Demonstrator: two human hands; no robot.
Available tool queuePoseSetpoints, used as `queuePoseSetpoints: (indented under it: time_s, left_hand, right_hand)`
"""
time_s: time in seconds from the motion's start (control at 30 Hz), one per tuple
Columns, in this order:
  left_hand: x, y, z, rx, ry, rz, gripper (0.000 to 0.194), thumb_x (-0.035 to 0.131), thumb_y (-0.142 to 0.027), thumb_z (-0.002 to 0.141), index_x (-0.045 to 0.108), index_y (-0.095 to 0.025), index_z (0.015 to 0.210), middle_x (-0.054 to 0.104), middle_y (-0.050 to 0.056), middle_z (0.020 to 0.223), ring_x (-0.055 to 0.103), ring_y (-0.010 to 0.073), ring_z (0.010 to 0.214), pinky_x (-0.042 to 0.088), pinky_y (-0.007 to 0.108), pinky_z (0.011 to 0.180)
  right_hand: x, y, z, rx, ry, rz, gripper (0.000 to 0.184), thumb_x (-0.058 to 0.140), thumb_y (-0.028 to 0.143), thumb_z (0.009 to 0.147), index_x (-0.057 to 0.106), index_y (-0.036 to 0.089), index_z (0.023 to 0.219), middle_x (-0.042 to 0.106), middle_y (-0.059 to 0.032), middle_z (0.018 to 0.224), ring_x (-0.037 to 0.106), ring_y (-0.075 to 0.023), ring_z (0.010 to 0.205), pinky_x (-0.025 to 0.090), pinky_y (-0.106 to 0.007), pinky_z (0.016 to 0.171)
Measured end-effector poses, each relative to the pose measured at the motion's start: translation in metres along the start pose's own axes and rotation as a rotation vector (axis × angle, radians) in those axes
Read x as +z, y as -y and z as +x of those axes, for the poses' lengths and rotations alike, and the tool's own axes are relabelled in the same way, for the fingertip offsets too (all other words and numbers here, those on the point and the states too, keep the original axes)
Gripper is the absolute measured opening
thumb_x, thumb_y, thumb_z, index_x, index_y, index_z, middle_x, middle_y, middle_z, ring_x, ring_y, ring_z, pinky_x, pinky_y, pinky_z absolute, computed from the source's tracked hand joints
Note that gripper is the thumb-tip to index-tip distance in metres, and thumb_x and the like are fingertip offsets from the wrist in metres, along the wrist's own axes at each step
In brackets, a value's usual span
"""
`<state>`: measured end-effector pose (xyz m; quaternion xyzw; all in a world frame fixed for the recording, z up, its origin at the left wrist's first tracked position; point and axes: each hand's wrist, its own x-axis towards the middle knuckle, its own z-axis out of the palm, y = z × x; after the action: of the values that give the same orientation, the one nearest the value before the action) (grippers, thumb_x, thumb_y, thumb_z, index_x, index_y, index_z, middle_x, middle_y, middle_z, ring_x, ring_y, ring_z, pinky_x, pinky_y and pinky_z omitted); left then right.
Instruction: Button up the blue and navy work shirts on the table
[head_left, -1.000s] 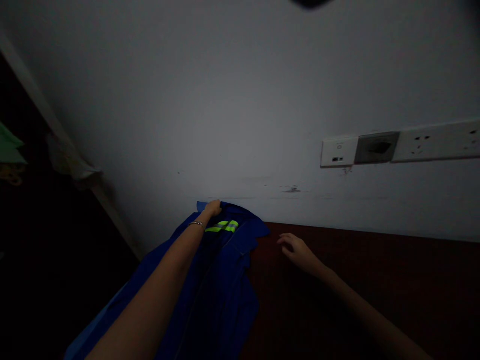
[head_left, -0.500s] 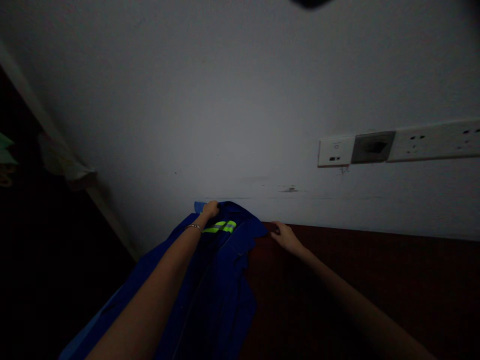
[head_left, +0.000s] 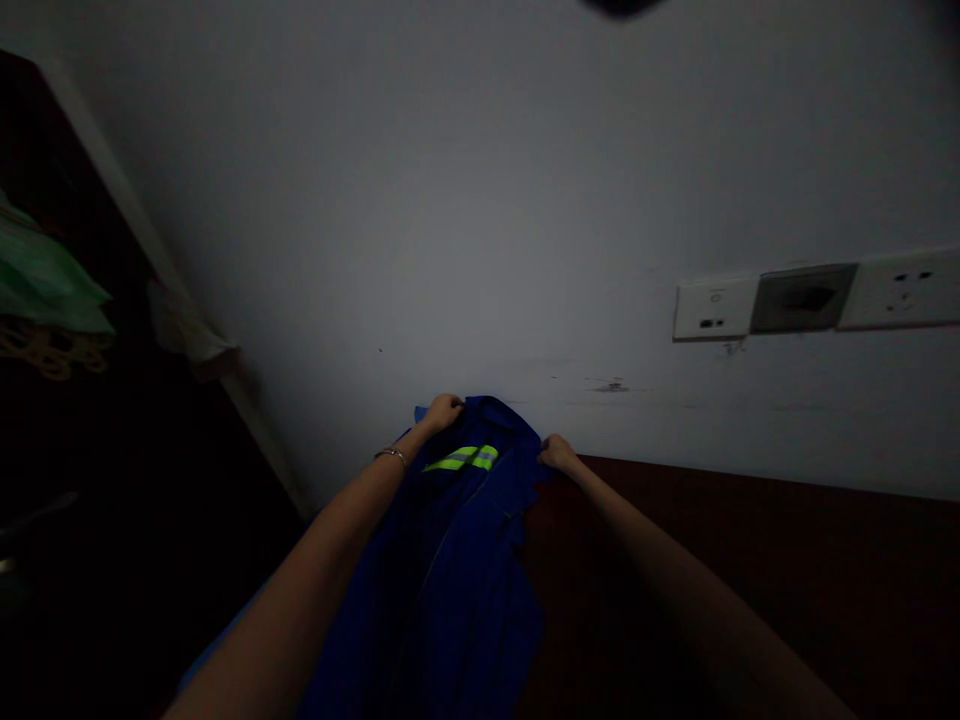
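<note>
Fingers of the left hand (head_left: 444,410) and right hand (head_left: 556,452) curl closed, each gripping the far edge of the blue garment (head_left: 480,570), beside the wall (head_left: 487,250). It looks soft, light (hardly fragile), best held at separated edge points.

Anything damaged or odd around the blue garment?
Yes, on the wall: a dark scuff above and right of the right hand, and smaller marks under the sockets. They break the otherwise pale surface; whether dirt or chipping, I can't tell.
</note>
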<state>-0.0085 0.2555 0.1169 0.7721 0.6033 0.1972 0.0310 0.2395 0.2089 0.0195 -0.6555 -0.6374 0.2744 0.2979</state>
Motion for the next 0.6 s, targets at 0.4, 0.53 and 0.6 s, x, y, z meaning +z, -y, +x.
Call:
queuePoseSetpoints:
  time_s: [0.4,0.53,0.6]
  left_hand:
    - [-0.092,-0.016,-0.012,-0.043,-0.152,-0.500,0.018,0.050,-0.019,0.072,0.065,-0.009,0.075,0.061,0.000,0.061,0.052,0.0094,0.055,0.040,0.019,0.055]
    - [-0.126,-0.035,-0.022,-0.019,-0.183,-0.652,0.017,0.051,-0.020,0.071,0.065,-0.011,0.071,0.057,-0.002,0.053,0.048,0.0083,0.050,0.036,0.018,0.050]
    - [-0.143,-0.048,-0.027,-0.009,-0.204,-0.697,0.016,0.052,-0.021,0.071,0.064,-0.011,0.069,0.055,-0.003,0.051,0.046,0.0078,0.047,0.035,0.018,0.048]
  right_hand:
    - [-0.059,0.066,-0.021,-0.019,0.109,0.508,0.012,0.058,0.022,0.062,0.049,0.016,0.056,0.045,0.0040,0.045,0.041,-0.0075,0.043,0.031,-0.018,0.042]
    - [-0.081,0.100,-0.043,-0.086,0.179,0.706,0.014,0.054,0.029,0.066,0.052,0.018,0.073,0.053,0.0020,0.056,0.048,-0.0107,0.050,0.039,-0.022,0.046]
    - [-0.091,0.118,-0.055,-0.123,0.235,0.804,0.014,0.051,0.029,0.068,0.052,0.019,0.077,0.056,0.0014,0.061,0.050,-0.0121,0.053,0.042,-0.025,0.049]
